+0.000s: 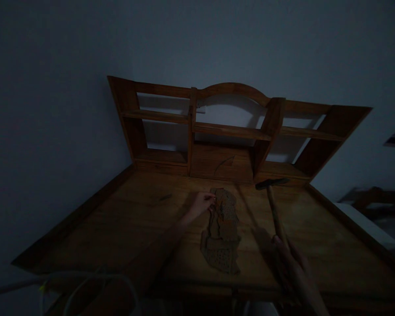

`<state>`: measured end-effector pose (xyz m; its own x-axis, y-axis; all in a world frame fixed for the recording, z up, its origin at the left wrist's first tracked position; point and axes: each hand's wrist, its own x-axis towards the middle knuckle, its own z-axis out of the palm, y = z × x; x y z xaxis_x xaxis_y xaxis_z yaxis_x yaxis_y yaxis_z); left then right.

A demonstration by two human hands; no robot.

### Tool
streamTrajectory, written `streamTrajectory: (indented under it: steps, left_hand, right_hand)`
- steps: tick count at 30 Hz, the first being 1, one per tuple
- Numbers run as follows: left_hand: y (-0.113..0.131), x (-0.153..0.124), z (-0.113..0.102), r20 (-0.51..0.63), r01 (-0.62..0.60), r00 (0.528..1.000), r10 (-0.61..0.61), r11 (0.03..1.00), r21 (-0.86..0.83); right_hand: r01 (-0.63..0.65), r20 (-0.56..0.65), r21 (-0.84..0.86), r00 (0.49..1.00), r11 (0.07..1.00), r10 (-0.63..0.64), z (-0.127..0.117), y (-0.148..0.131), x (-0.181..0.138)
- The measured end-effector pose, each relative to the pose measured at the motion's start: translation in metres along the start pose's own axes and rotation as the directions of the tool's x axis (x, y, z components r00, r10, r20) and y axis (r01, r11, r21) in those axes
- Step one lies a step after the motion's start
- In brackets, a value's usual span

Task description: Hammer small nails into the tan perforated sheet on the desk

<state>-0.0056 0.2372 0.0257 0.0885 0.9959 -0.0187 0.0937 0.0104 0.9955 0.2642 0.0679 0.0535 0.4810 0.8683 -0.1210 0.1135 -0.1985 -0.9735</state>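
In the head view my right hand (291,260) is wrapped round the wooden handle of a hammer (274,208), whose dark head is raised at the far end. My left hand (204,202) has thumb and fingertips pinched together at the upper left edge of a ragged brown piece (226,232), which looks like torn cardboard or bark. A tiny pale spot shows at the fingertips, too small to name. The brown piece lies lengthwise on the wooden desk (134,219), its surface rough, split and dotted with small holes lower down.
A wooden shelf unit (230,131) with several compartments stands along the desk's back edge, against the wall. A small thin dark object (165,197) lies left of my left hand. A pale cable (85,275) loops at the lower left. The room is dim.
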Motion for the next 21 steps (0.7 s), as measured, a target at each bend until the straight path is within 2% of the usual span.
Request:
streamTrajectory:
  steps: [5,9,15,19,21]
  left_hand:
    - [0.012,-0.012,-0.005,0.118,0.073,0.992,-0.046,0.970,-0.232]
    - [0.017,-0.018,-0.007,0.164,0.098,0.985,-0.048,0.945,-0.313]
    - [0.018,-0.021,-0.009,0.170,0.094,0.985,-0.040,0.942,-0.322]
    - [0.017,-0.017,-0.007,0.141,0.026,0.990,0.011,0.966,-0.258]
    - [0.019,-0.014,-0.004,0.100,-0.064,0.992,0.081,0.984,-0.168]
  right_hand:
    - [-0.008,0.047,0.042,0.999,0.999,0.006,0.000,0.002,0.001]
    - [0.005,0.061,-0.006,0.998,1.000,-0.005,-0.004,0.004,0.004]
    - [0.025,0.114,-0.035,0.993,0.999,-0.021,-0.007,0.005,0.006]
    - [-0.005,0.105,-0.037,0.994,0.999,0.009,-0.006,0.008,0.007]
    - [0.005,0.089,-0.058,0.996,0.998,0.001,-0.007,0.013,0.010]
